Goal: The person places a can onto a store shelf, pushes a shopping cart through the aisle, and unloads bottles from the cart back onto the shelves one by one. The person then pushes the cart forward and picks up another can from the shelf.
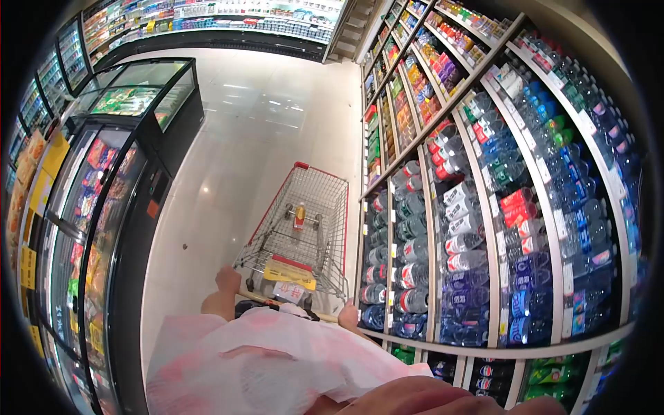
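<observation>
A wire shopping cart (330,188) with red trim stands in front of me, its basket pointing up the aisle. My left hand (228,280) is closed at the left end of the cart's handle (263,299). At the handle's right end, my right hand (348,317) is also closed, with its fingers partly hidden. A small item with a red and yellow wrapper (299,216) is in the basket; its kind is too small to tell. Behind the handle sits a yellow sign panel (289,272) with a white card below it.
Tall shelves of drink bottles (465,242) line the right side, close to the cart. Black glass-topped freezers (131,200) run along the left. Pale tiled floor (242,117) stretches ahead to a lit refrigerated display (256,24). White and pink fabric (256,353) covers the lower foreground.
</observation>
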`<state>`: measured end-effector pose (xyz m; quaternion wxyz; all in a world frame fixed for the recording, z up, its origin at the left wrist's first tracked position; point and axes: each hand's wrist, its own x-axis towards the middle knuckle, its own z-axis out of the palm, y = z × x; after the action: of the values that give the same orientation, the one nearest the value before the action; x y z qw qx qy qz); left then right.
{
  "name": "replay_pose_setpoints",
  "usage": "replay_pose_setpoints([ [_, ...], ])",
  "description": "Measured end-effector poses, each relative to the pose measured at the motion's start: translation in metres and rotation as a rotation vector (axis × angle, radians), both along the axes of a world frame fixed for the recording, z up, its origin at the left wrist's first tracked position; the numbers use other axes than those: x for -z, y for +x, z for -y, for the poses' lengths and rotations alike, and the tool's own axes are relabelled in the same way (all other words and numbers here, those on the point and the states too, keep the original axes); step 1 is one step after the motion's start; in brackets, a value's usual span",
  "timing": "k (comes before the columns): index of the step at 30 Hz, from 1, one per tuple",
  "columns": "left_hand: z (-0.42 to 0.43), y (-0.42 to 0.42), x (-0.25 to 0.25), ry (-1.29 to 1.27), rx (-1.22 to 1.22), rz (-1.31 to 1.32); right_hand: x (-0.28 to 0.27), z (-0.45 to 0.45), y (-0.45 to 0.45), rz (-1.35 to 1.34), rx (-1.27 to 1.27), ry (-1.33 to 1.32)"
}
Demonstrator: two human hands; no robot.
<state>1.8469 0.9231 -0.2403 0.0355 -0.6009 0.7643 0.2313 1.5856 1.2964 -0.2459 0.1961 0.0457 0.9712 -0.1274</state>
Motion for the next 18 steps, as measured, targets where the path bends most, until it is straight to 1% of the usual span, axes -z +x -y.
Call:
replay_pose_setpoints([
  [2,0.037,-0.023,0.000,-0.021,-0.001,-0.007,-0.017,0.039,-0.012,-0.019,0.040,-0.042],
  [3,0.057,-0.035,0.005,-0.038,0.008,-0.003,-0.014,0.050,-0.026,0.044,-0.027,-0.071],
  [6,0.100,-0.083,0.017,-0.043,0.021,-0.031,-0.013,0.094,-0.066,0.040,-0.053,-0.046],
  [7,0.115,-0.096,0.010,-0.028,0.025,-0.049,0.002,0.104,-0.084,0.061,-0.058,-0.046],
  [9,0.149,-0.112,0.003,0.003,0.038,-0.051,-0.028,0.140,-0.103,0.114,-0.003,-0.106],
  [11,0.180,-0.139,0.006,0.038,0.049,-0.043,-0.025,0.167,-0.127,0.083,0.040,-0.117],
  [14,0.215,-0.172,0.009,0.070,0.048,-0.023,-0.021,0.200,-0.162,0.089,0.027,-0.111],
  [18,0.247,-0.213,0.004,0.042,0.053,0.043,-0.003,0.240,-0.202,0.028,0.064,-0.029],
])
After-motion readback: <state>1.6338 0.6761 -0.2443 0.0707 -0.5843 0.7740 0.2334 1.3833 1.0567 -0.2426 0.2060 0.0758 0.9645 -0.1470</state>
